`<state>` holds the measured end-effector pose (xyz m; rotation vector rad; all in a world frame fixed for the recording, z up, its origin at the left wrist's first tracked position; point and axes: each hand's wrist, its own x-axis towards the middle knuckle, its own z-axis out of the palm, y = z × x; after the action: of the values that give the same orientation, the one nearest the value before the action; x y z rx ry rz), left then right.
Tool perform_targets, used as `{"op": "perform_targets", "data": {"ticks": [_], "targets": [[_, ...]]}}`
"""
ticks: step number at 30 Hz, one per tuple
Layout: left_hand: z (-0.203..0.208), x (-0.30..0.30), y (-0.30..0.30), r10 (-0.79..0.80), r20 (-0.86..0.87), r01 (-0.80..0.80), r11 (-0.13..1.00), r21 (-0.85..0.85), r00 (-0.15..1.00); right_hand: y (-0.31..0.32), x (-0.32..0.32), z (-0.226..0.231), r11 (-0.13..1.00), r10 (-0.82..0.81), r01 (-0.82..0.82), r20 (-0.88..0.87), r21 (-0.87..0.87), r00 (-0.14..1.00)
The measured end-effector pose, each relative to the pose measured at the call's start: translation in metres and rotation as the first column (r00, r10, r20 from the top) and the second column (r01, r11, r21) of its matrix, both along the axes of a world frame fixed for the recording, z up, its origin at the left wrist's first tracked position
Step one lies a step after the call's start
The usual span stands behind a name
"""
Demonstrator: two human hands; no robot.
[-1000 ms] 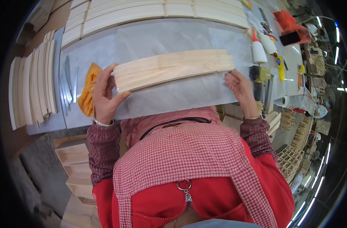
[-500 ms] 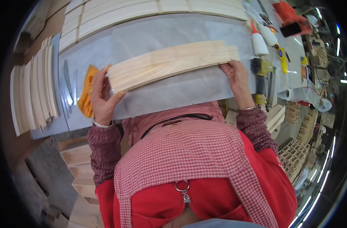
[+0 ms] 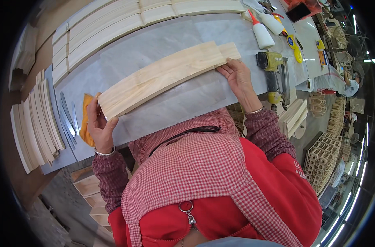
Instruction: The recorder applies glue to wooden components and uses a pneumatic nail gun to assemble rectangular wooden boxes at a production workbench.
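A pale wooden board [image 3: 163,76] with a smooth face and a stepped right end spans between my two hands over the grey tabletop. My left hand [image 3: 102,126] grips its left end, thumb on the near edge and fingers behind. At the other end, my right hand [image 3: 236,78] pinches the near edge beside the narrower step. Beside my left hand lies an orange cloth [image 3: 87,121], partly hidden by the fingers. To the right of my right hand rests a yellow and black nail gun [image 3: 273,68].
Long wooden boards [image 3: 113,29] lie in rows along the far side. More slats [image 3: 37,121] are stacked at the left, near thin metal strips [image 3: 68,115]. A white glue bottle with a red tip [image 3: 262,35] and a yellow tape measure [image 3: 292,43] lie at the right.
Both hands still hold the board. The view has turned, so the board and hands appear farther left, with the board's left end lower. The board's right-end step shows more.
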<state>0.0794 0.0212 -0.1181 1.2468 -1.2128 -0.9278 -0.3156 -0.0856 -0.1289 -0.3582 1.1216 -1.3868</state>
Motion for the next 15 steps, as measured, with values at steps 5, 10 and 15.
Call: {"op": "perform_targets", "data": {"ticks": [5, 10, 15], "targets": [[0.002, 0.0, 0.0, 0.016, 0.027, -0.017, 1.0, 0.019, 1.0, -0.003, 0.007, 0.012, 0.996, 0.06, -0.061, 0.011, 0.07, 0.998], [0.004, -0.002, -0.002, 0.014, 0.033, -0.014, 1.0, 0.018, 0.999, -0.004, 0.011, 0.008, 0.997, 0.05, -0.045, -0.091, 0.056, 0.995], [0.005, -0.002, -0.003, -0.007, 0.066, 0.006, 1.0, 0.018, 0.998, 0.002, 0.015, 0.004, 0.998, 0.064, -0.06, -0.258, 0.024, 0.964]]}}
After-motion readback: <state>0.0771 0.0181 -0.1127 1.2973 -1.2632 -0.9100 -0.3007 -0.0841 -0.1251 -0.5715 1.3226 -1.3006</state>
